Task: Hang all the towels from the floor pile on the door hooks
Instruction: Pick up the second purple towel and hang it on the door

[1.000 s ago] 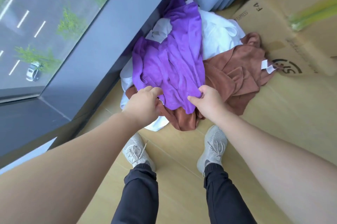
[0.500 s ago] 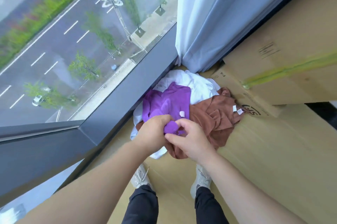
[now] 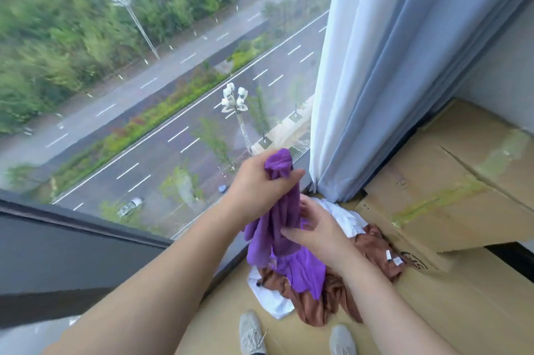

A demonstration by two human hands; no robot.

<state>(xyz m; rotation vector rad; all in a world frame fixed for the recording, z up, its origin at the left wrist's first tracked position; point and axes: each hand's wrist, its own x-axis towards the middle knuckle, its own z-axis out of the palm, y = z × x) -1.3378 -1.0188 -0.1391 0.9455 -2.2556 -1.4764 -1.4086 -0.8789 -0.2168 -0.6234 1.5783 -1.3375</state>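
Left hand (image 3: 257, 181) clamps the purple towel (image 3: 281, 210) at its top, right hand (image 3: 315, 234) grips it at 5 o'clock — tail hanging toward 6 o'clock over the brown towel (image 3: 372, 245) and white towel (image 3: 344, 216).

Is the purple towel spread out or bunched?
Bunched: left hand grips the towel at its gathered top, right hand holds hanging folds lower.

Bright soft daylight from the window (image 3: 161, 123), trees (image 3: 57, 22) motion-blurred, wide-angle bend at edges
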